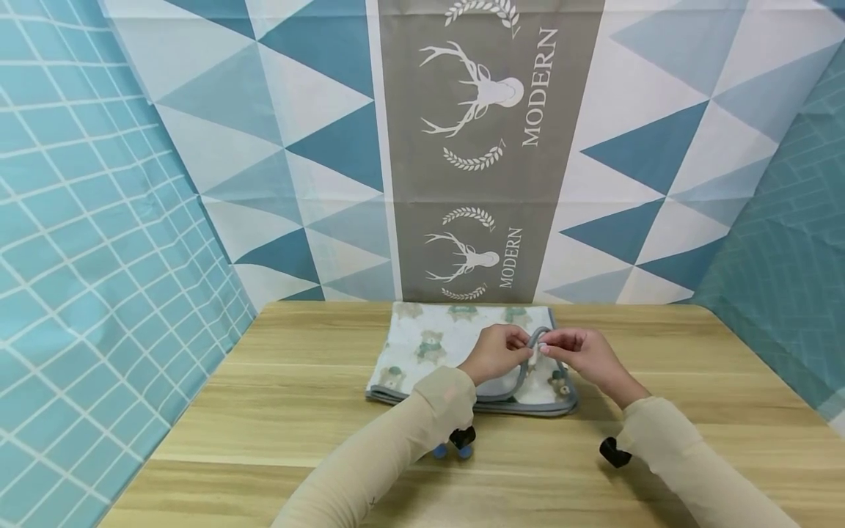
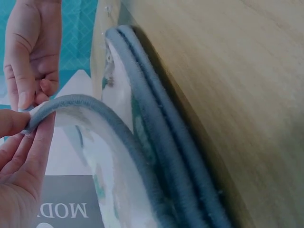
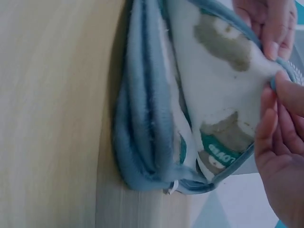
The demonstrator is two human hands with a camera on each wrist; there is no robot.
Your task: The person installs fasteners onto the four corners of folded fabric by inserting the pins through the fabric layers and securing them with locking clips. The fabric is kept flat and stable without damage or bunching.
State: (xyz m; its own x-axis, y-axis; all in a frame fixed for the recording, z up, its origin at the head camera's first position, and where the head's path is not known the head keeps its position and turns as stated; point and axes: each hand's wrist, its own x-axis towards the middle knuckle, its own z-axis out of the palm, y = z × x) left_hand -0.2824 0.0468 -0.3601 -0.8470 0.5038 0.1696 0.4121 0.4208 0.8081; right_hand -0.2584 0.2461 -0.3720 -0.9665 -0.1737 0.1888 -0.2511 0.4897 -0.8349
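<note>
Bear-print blanket [image 1: 455,334] is laid folded on the wooden table [image 1: 297,400], its lifted grey edging [image 2: 107,113] pinched by the left hand [image 1: 496,352] and the right hand [image 1: 584,354]; should either pinch be loosened, that edging could be let fall askew.

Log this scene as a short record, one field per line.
Surface: wood-grain table
Main item: folded bear-print blanket with grey-blue edging
Left hand: pinches a raised stretch of the edging
Right hand: pinches a small blue object beside that edging; too small to identify
Nearby: two blue round objects by the left cuff
Backdrop: triangle-patterned hanging with deer heads and the word MODERN
</note>
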